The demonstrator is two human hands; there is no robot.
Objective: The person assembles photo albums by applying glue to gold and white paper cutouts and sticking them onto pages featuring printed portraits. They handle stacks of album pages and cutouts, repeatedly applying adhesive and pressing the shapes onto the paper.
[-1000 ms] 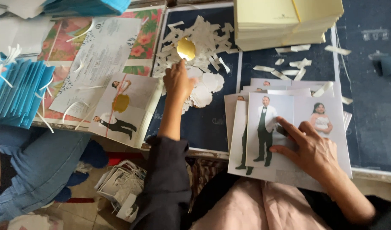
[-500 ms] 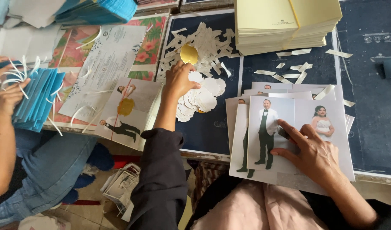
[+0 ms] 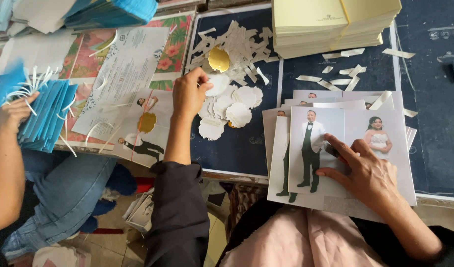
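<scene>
While left hand pinches white scalloped sticker (pile edge) — right hand lies flat, fingers spread, on photo card.

A dark blue table top carries a stack of cream envelopes, scattered white paper strips, white scalloped seals and a gold one. Folded photo cards overlap at its near edge. Flowered cards and blue envelopes lie farther left.

Left hand pinches a white scalloped paper disc — right hand rests flat on stacked photo cards.
</scene>
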